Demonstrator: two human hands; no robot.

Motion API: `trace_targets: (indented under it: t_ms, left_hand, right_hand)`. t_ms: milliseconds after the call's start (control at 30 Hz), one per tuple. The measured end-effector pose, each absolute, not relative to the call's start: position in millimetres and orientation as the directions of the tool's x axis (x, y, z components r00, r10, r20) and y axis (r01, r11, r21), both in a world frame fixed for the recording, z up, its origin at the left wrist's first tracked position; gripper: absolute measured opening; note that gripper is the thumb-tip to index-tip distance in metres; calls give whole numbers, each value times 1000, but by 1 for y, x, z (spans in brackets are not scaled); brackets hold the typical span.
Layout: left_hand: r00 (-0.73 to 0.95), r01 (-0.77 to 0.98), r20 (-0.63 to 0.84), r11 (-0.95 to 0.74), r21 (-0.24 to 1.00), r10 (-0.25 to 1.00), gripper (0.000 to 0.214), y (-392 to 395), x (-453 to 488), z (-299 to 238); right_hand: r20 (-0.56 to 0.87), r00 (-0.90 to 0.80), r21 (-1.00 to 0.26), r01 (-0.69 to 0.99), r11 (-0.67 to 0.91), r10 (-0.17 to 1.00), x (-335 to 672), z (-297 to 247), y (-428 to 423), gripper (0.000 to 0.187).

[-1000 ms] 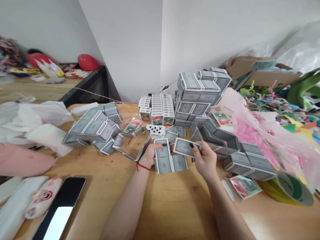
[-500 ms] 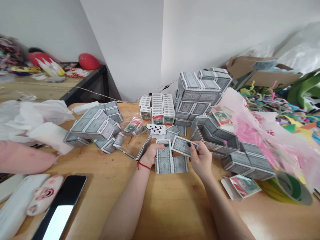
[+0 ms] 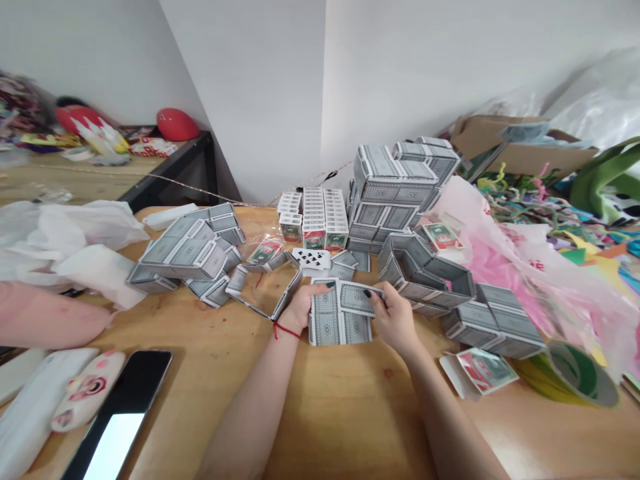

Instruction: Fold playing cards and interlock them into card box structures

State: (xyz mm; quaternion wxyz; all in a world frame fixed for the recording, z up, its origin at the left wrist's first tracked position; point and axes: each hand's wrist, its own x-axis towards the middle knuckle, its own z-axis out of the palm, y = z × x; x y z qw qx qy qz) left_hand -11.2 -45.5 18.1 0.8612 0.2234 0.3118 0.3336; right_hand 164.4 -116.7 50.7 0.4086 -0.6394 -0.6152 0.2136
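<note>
My left hand point(image 3: 300, 305) is closed on the left edge of several joined playing cards point(image 3: 326, 323), grey patterned backs facing up, thumb on top. Between the thumb and fingers of my right hand point(image 3: 395, 317) is a single playing card point(image 3: 356, 297), lying sideways across the upper right of the joined cards. A bent frame of folded cards point(image 3: 286, 300) stands just left of my left hand. Beyond my hands lie loose cards point(image 3: 343, 267) and a face-up spade card point(image 3: 311, 259). An open-topped structure of folded cards point(image 3: 425, 267) stands right of my right hand.
Stacked card blocks point(image 3: 395, 180) rise at the back right, beside rows of card boxes point(image 3: 314, 217). More card blocks point(image 3: 185, 243) sit left. Green-yellow tape point(image 3: 570, 373) and an open card box point(image 3: 483, 372) lie right, a phone point(image 3: 123, 413) left. Another person's arm point(image 3: 50, 313) enters at left.
My right hand has moved left with its card, which now overlaps the joined cards and sits nearly level. My left hand stays about where it was.
</note>
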Motion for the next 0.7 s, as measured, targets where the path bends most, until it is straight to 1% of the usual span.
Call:
trace_targets:
  t_ms: [100,200,467,700]
  left_hand:
    - [612,-403,-437,736,545,659,18,-45,-11,19]
    - [618,-374,-465,757,536,634,21,-44,-10,17]
    - [560,-342,-520,752,563,645,19,-44,-5,14]
    - [590,-359,-487,750,556,644,25,-47,-3,17]
  right_hand:
    - [201,107,-778,621,92,974,169,50,-115,16]
    - [179,84,-772,629,87,980,172,48,-114,15]
    - [154,101,-799,598,63,983,166,45,-112,17]
    - [151,165,-838,544,38,975,155,42,-113,20]
